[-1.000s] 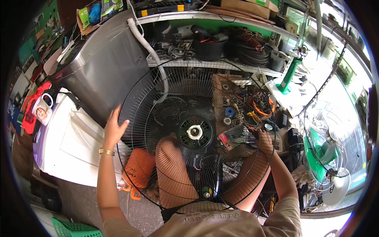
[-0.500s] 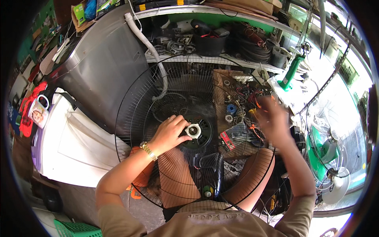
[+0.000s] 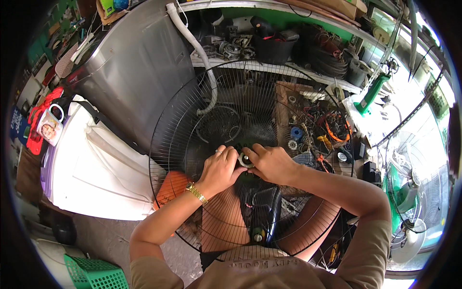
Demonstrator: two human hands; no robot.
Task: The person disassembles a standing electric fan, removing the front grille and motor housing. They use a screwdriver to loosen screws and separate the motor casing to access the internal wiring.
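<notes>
A large round black wire fan grille (image 3: 179,113) lies over my lap. At its centre a white plastic ring nut (image 3: 242,163) sits around a metal shaft. My left hand (image 3: 220,168) grips the nut's left side, thumb near, fingers curled on the far side. From the right, my right hand (image 3: 270,164) has its thumb and fingers closed on the same nut. Both hands hide most of the nut and the dark motor part beneath it.
A wooden tray (image 3: 283,103) of wires, tape rolls and tools stands right of centre. White appliance panel (image 3: 103,168) and steel panel (image 3: 139,67) fill the left. A green-bladed fan (image 3: 402,192) stands at the right. Behind, a shelf (image 3: 269,67) carries a black bucket (image 3: 274,48) and cables.
My right hand has come in from over the tray on the right and closed on the nut. My left hand stays at the nut. The whole view has shifted slightly.
</notes>
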